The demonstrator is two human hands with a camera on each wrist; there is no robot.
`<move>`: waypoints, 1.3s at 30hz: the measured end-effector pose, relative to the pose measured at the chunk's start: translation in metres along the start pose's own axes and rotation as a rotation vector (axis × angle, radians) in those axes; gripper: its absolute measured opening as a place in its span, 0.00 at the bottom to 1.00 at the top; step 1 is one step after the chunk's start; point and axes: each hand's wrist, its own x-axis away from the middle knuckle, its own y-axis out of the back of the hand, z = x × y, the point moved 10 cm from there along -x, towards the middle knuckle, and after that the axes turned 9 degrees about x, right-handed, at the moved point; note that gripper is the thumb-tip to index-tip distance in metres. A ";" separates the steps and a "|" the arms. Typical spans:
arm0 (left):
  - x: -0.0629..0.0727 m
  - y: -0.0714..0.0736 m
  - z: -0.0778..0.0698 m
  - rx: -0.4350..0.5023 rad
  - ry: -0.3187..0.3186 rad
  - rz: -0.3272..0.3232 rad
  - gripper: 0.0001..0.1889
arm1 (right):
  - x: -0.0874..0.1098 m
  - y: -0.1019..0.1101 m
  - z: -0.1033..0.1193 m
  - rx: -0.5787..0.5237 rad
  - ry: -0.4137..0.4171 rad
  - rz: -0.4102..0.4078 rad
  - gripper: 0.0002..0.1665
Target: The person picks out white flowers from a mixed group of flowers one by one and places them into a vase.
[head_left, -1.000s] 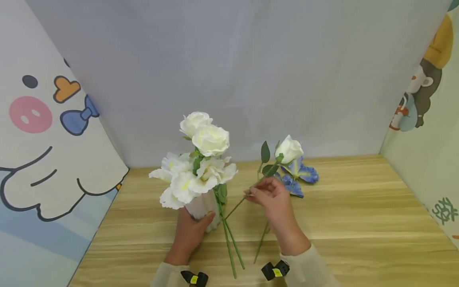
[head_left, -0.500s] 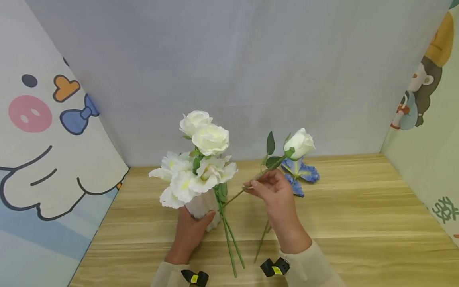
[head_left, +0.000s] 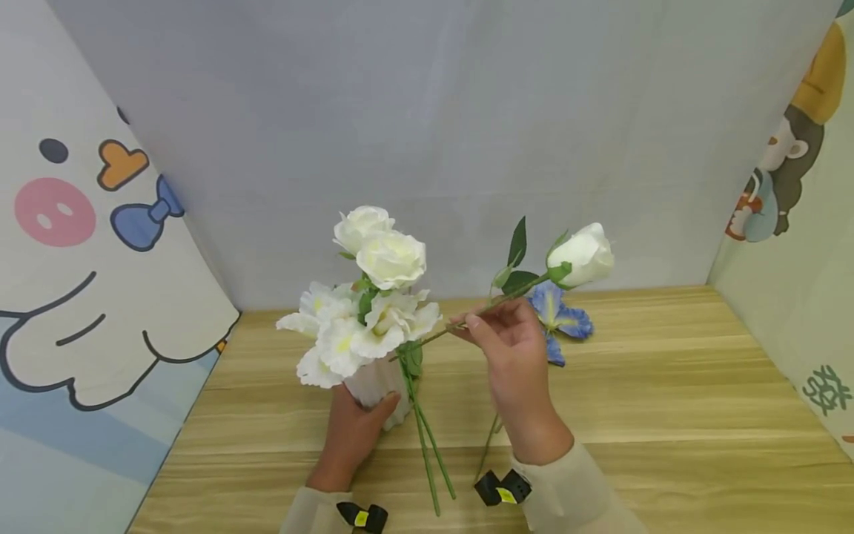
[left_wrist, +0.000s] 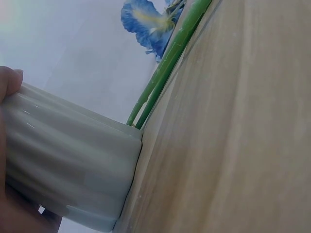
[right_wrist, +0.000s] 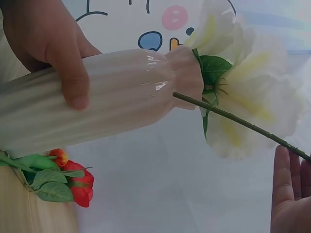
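Note:
My left hand (head_left: 356, 437) grips a pale ribbed vase (head_left: 375, 387) standing on the wooden table, thumb across its near side. White roses (head_left: 390, 259) and ruffled white flowers (head_left: 340, 348) rise from its mouth. My right hand (head_left: 519, 363) pinches the stem of a single white rose (head_left: 582, 256), its bloom tilted up to the right. In the right wrist view the cut end of that rose stem (right_wrist: 243, 124) overlaps the vase's neck, outside the opening. Between the hands, green stems (head_left: 430, 460) lie beside the vase.
A blue flower (head_left: 567, 320) lies on the table (head_left: 667, 386) behind my right hand. A red flower with leaves (right_wrist: 83, 184) shows beyond the vase in the right wrist view. A grey backdrop (head_left: 467, 133) closes the rear, with cartoon-printed panels (head_left: 80, 297) at both sides.
My right hand has lifted the white rose, its bloom moving up and right and its stem's lower end rising toward the vase's mouth. The left hand and vase stay put.

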 end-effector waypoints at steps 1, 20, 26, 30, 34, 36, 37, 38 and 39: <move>0.000 0.000 0.000 -0.002 0.001 -0.001 0.37 | -0.001 -0.001 0.001 -0.002 0.003 0.001 0.09; -0.001 0.000 0.000 -0.005 -0.036 -0.008 0.39 | -0.014 -0.004 0.022 -0.088 0.089 -0.004 0.10; -0.001 0.000 -0.001 -0.008 -0.045 -0.005 0.39 | -0.016 -0.007 0.027 -0.102 0.124 0.006 0.11; -0.001 0.000 -0.002 -0.005 -0.050 -0.006 0.38 | -0.016 -0.010 0.027 -0.109 0.128 0.001 0.12; -0.001 0.000 -0.002 0.002 -0.036 -0.006 0.38 | -0.016 -0.013 0.024 -0.100 0.115 -0.007 0.13; -0.001 0.000 -0.002 0.008 -0.028 -0.008 0.39 | -0.015 -0.015 0.024 -0.092 0.111 -0.005 0.13; -0.001 0.000 -0.002 0.011 -0.028 -0.009 0.40 | -0.014 -0.016 0.023 -0.089 0.110 -0.003 0.12; -0.001 0.000 -0.002 0.012 -0.027 -0.010 0.40 | -0.014 -0.017 0.023 -0.084 0.109 0.000 0.12; -0.001 0.000 -0.001 0.012 -0.029 -0.012 0.41 | -0.014 -0.017 0.023 -0.079 0.110 0.003 0.12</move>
